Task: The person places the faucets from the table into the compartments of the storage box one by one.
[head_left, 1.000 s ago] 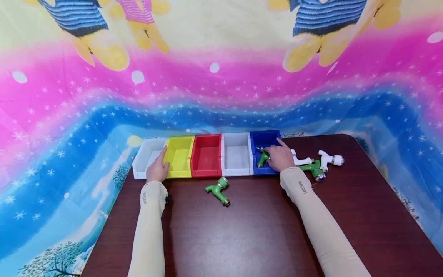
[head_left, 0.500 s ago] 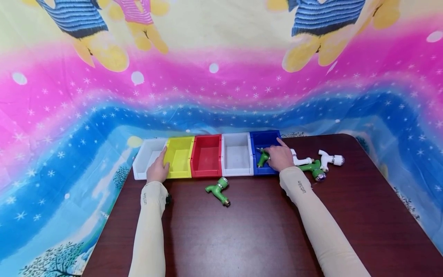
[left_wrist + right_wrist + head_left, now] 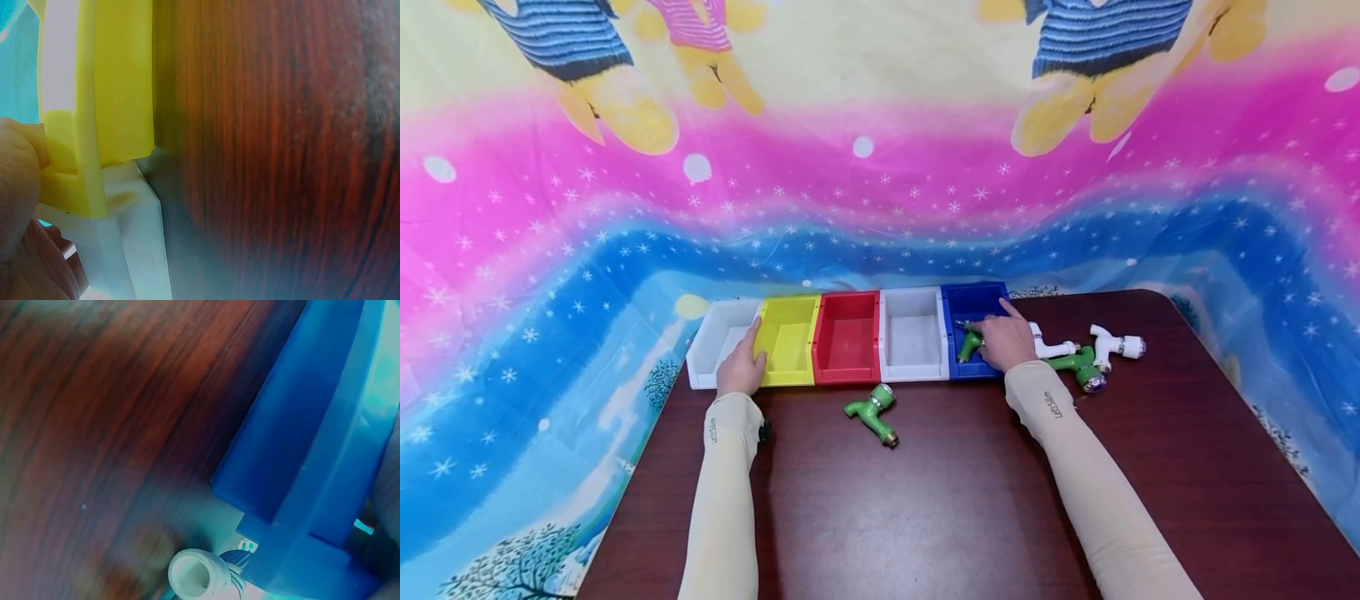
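Five-coloured row aside, my left hand (image 3: 741,364) is at the join of the left white bin (image 3: 703,367) and the yellow bin (image 3: 788,377). Its thumb lies on the yellow side, its other fingers on the white side, pinching the adjoining walls. My right hand (image 3: 1009,340) grips the right wall of the blue bin (image 3: 973,298), one finger stretched along the rim; the wrist view shows part of it behind the blue wall (image 3: 325,462). Inside that bin a green tap (image 3: 970,343) lies beside the hand, partly hidden by it.
Between the yellow and blue bins stand a red bin (image 3: 848,375) and another white bin (image 3: 914,372). A green tap (image 3: 872,414) lies in front of them. Right of the blue bin lie a white tap (image 3: 1056,347), a green tap (image 3: 1078,367) and another white tap (image 3: 1112,346).
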